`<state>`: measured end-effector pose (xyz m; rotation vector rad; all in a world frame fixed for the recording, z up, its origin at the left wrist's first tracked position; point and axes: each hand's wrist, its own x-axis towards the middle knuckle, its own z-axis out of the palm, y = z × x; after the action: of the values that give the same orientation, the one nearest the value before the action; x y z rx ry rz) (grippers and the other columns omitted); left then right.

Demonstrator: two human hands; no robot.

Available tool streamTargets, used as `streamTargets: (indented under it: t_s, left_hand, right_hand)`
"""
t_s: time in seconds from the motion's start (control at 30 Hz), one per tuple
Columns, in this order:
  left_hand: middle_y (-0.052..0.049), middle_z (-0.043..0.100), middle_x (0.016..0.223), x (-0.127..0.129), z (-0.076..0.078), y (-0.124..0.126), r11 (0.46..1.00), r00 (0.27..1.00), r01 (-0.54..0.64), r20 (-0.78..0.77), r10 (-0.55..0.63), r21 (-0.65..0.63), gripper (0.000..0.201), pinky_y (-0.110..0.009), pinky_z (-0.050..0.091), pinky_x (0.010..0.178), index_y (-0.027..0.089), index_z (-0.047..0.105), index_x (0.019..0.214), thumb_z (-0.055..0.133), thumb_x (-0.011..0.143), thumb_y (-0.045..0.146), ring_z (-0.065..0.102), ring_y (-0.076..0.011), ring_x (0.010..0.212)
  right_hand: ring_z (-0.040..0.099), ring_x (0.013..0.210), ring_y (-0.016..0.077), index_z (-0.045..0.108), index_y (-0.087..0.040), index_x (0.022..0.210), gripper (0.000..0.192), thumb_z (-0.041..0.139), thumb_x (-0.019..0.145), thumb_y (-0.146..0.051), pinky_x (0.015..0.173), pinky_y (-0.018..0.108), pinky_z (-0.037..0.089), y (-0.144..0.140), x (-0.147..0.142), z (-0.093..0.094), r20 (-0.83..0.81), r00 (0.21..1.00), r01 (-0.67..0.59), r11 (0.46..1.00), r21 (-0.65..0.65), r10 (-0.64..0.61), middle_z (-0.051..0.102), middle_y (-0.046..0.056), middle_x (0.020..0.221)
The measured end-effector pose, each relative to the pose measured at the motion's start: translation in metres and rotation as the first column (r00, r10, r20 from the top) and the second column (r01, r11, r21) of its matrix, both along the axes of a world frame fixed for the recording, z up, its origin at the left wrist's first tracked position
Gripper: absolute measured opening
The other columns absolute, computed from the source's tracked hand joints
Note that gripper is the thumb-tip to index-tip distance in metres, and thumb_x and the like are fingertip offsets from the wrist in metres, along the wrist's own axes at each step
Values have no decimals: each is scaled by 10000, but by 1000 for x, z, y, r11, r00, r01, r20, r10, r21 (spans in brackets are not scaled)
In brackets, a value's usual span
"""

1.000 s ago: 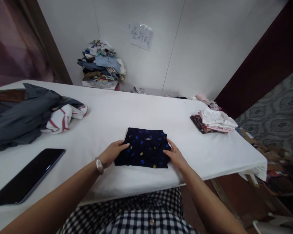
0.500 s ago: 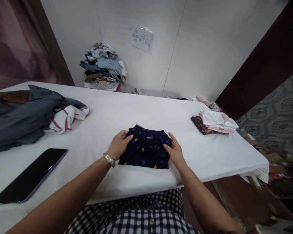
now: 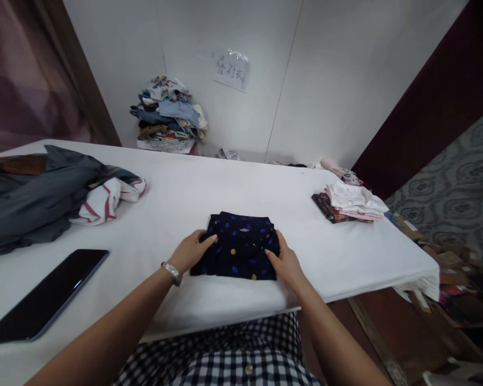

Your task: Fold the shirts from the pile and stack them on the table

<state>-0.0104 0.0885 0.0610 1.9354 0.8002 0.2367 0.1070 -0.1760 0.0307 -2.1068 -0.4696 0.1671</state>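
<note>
A folded dark navy garment with blue and yellow dots (image 3: 238, 245) lies on the white table (image 3: 209, 182) near its front edge. My left hand (image 3: 191, 251), with a silver watch on its wrist, rests on the garment's left edge, fingers on the cloth. My right hand (image 3: 284, 261) presses against the garment's right edge. Both hands flank the fold and touch it; the garment lies flat on the table.
A dark phone (image 3: 44, 295) lies at the front left. A grey garment heap (image 3: 28, 193) and a white red-striped cloth (image 3: 104, 198) sit left. Folded clothes (image 3: 352, 202) are stacked right. A clothes pile (image 3: 167, 115) stands against the far wall. The table edge drops off at right.
Both hands shifted slightly along the sides of the folded navy garment, pressing it square; the garment stays in the same spot. The view moved a little.
</note>
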Motion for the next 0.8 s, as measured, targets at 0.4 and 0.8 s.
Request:
streamTargets:
  t_s: [0.4,0.8]
  left_hand:
    - [-92,738,801,7,9,-13,790,989,147,74,-128,-595,333,-356,559,694,152,687,838,793,575,326,683,-242,720]
    - [-121,736,792,-2,8,17,738,991,-53,57,122,-673,441,-385,586,633,113,660,915,818,547,298,691,-257,678]
  right_hand:
    - [581,1089,222,421,-259,1389,798,687,638,-224,976,399,452,20,5,-15,-211,974,21,892,451,84,636,38,1186]
    - [626,953,208,401,-210,1409,865,711,601,-213,934,399,475,75,47,0,-235,966,2,900,437,112,660,49,1081]
